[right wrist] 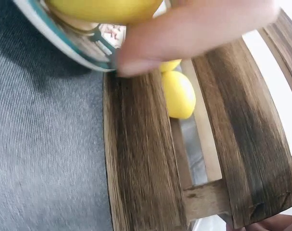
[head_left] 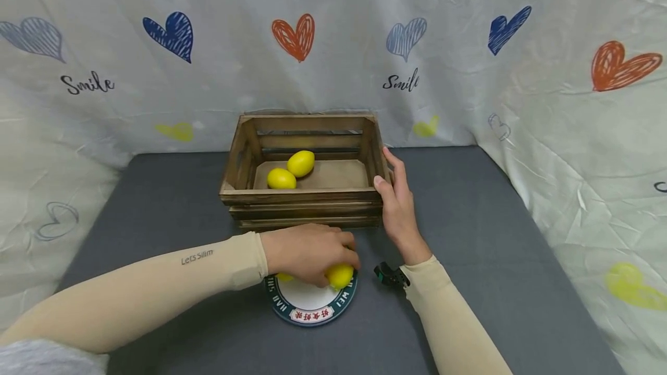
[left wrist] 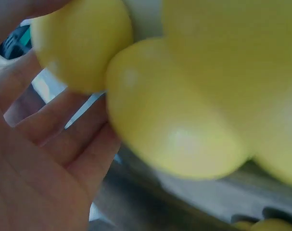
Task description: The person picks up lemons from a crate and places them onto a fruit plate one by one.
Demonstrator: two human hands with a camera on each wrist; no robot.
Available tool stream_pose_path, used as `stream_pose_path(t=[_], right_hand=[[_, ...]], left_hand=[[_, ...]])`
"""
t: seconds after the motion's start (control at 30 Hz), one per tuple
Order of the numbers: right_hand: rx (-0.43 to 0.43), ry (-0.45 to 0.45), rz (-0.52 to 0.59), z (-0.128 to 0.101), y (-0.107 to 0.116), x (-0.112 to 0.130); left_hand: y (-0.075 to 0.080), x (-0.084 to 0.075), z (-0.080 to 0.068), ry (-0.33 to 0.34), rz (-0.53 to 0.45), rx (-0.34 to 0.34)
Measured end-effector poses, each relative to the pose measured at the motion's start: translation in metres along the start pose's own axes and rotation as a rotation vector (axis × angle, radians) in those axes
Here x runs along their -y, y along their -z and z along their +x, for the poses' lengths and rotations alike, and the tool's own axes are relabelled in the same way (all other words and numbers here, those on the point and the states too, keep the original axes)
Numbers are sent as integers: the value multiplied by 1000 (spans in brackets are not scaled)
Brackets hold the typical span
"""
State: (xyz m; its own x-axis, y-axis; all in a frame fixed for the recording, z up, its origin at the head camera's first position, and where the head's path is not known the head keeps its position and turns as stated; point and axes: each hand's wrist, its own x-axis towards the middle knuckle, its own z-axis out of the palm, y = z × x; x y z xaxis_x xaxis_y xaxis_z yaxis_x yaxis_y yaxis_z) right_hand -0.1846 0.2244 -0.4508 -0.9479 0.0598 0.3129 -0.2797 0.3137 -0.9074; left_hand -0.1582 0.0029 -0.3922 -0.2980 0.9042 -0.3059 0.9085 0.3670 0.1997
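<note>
Grey mat (head_left: 469, 236) under wooden crate (head_left: 304, 198); heart-print sheet (head_left: 333, 33) behind.

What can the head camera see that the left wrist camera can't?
Only the head view shows the whole scene: the wooden crate with two lemons inside, the right hand holding the crate's corner, the plate, the grey table and the heart-patterned cloth behind.

Only the left wrist view shows the left hand's palm and fingers from up close, with blurry lemons pressed together right beside them.

Both show the left hand on yellow lemons.
</note>
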Motion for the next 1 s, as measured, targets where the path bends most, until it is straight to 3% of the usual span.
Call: stream_pose_path(t=[0.1, 0.3, 0.5, 0.67, 0.8, 1.0], right_hand=[[11, -22, -2, -1, -1, -1], [19, -73, -5, -3, -2, -1], [16, -64, 50, 2, -2, 4], [2, -62, 72, 0, -2, 6], [-6, -52, 80, 1, -1, 6], [-13, -48, 76, -1, -4, 5]], left_hand=[[8, -1, -7, 12, -12, -9], [34, -2, -26, 30, -135, -42], [75, 11, -51, 68, -235, -84], [112, 31, -64, 142, -214, -182], [129, 51, -64, 218, -184, -246], [124, 83, -50, 308, -174, -190]])
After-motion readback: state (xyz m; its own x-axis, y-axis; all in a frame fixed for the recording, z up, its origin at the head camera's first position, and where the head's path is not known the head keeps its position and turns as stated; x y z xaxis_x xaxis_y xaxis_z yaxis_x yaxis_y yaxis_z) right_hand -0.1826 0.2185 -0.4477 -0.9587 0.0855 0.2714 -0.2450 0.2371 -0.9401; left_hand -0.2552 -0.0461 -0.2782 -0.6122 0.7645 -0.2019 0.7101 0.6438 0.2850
